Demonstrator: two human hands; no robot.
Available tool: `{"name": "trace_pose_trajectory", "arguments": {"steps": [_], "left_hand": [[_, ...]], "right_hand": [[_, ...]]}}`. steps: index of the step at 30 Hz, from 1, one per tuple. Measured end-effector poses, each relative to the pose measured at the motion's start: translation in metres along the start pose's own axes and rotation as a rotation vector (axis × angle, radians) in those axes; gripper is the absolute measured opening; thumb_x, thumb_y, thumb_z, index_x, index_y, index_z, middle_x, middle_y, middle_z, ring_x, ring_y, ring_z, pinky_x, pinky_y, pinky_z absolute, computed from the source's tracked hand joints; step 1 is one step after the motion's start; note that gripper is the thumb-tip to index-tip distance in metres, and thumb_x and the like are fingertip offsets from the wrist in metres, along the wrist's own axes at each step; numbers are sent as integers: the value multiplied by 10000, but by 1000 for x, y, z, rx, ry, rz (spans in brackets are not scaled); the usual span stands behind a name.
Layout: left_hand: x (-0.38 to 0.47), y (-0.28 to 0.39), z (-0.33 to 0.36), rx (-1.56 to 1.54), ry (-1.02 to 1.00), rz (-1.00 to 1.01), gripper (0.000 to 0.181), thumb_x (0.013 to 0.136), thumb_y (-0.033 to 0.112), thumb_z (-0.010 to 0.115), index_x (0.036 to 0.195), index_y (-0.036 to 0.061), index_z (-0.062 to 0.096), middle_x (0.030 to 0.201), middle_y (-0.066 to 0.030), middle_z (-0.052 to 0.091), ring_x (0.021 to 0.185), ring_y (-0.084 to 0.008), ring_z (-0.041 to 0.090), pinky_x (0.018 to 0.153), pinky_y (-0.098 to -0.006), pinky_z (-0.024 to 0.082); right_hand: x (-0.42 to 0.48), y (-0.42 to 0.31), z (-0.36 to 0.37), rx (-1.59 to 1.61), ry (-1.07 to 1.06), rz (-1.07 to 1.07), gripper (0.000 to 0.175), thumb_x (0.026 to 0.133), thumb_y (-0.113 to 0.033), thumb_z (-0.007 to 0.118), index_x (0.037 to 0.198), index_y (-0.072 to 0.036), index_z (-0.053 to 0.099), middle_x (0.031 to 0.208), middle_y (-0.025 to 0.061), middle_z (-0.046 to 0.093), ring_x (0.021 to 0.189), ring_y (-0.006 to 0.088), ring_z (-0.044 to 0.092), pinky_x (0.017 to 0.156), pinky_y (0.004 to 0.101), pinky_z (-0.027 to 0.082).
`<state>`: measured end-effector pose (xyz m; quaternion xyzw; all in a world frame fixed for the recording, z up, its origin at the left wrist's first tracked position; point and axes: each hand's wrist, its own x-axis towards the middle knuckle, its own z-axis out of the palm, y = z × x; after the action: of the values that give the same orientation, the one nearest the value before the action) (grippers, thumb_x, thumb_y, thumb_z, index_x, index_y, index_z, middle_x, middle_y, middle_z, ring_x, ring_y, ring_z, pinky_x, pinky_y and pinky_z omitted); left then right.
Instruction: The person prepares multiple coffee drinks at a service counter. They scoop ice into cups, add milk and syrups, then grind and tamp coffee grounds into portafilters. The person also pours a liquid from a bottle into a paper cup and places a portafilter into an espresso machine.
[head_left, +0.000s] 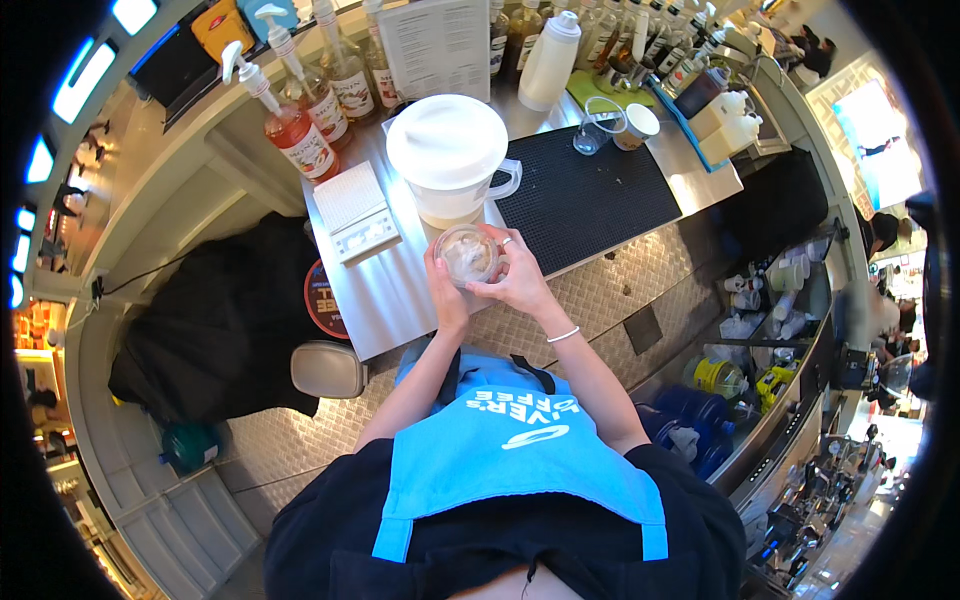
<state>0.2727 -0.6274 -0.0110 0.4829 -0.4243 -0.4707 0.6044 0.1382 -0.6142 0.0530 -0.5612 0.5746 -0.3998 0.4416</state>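
Observation:
Both my hands are around a clear plastic cup (469, 256) holding a pale beige drink with white swirls on top. My left hand (448, 296) presses its left side with the fingers extended. My right hand (519, 271), with a ring on one finger, wraps the right side. I cannot tell whether a clear lid covers the cup. Just beyond it stands a big translucent pitcher (450, 196) with a white lid (448, 139). A small white digital scale (366, 234) lies to the left on the steel counter (390, 300).
A black rubber mat (592, 202) carries a small clear pitcher (591, 139) and a paper cup (637, 126). Monin syrup bottles with pumps (304, 146) line the back left. A white squeeze bottle (549, 64) stands behind. A bin lid (328, 370) is beside the counter's front left corner.

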Motion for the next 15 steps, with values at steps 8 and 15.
{"name": "trace_pose_trajectory", "arguments": {"steps": [8,15], "left_hand": [[28,-5,-8,-144,-132,-301,457,1063,293,322,1303,-6,571,1218,-132,645,1125,-223,605,1008,-348,456],[33,-16,-23,30,-279,-182,442,1040,316,434,1361,22,509,1296,-142,605,1166,-242,623,979,-374,533]], "right_hand": [[5,33,-1,498,42,14,528,785,-4,763,1289,38,614,1182,58,577,986,131,600,779,243,554],[35,43,15,404,206,220,172,875,-140,752,971,3,757,842,30,720,737,70,617,643,265,536]]}}
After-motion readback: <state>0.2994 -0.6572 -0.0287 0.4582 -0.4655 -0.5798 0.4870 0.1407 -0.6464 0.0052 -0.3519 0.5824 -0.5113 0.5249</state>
